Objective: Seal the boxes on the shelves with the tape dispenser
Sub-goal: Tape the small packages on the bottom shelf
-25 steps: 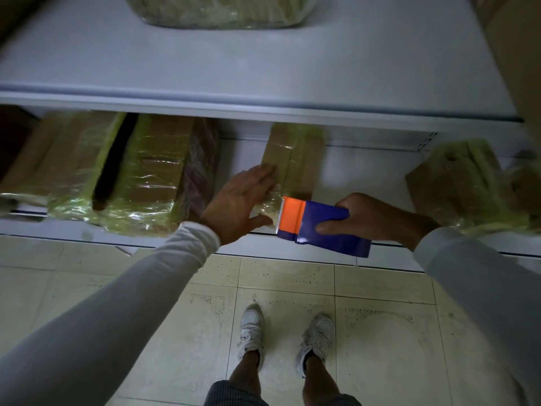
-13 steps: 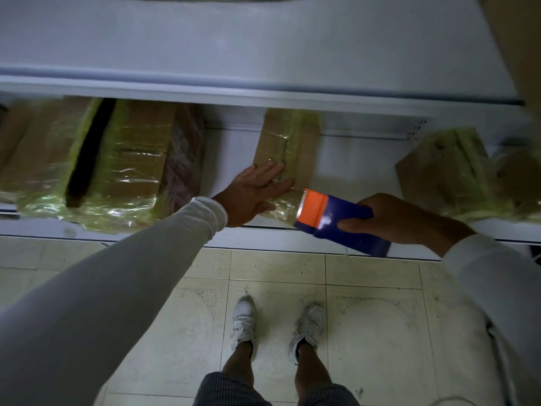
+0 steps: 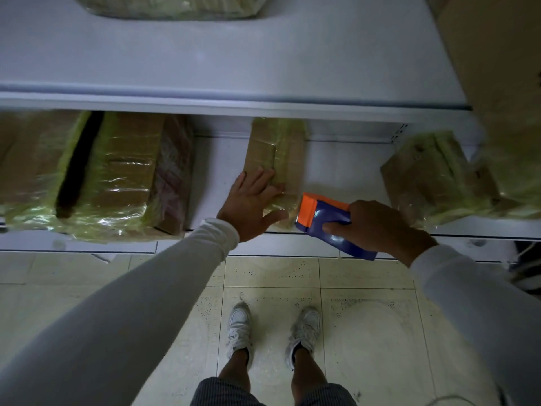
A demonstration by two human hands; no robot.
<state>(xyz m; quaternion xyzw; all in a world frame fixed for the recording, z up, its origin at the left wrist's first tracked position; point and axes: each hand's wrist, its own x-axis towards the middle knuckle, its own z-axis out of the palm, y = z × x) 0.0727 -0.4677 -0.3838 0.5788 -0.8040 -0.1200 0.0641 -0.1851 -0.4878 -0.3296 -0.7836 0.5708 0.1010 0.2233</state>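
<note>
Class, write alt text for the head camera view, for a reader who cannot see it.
A person's left hand lies flat on a small tape-wrapped box on a lower shelf, while the right hand holds a blue and orange tape dispenser at the box's near end. More wrapped boxes sit either side.

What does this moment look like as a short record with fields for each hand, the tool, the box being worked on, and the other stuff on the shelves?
left hand: left hand flat, fingers spread, pressing on the narrow box
right hand: right hand gripping the tape dispenser
tool: blue body, orange toothed end beside the box's near right corner
box: cardboard under clear tape, on the lower shelf, middle
neighbours: wrapped boxes at left and wrapped boxes at right, apart from the narrow box
upper shelf: upper shelf holds one wrapped bundle, cut off by the frame
</note>
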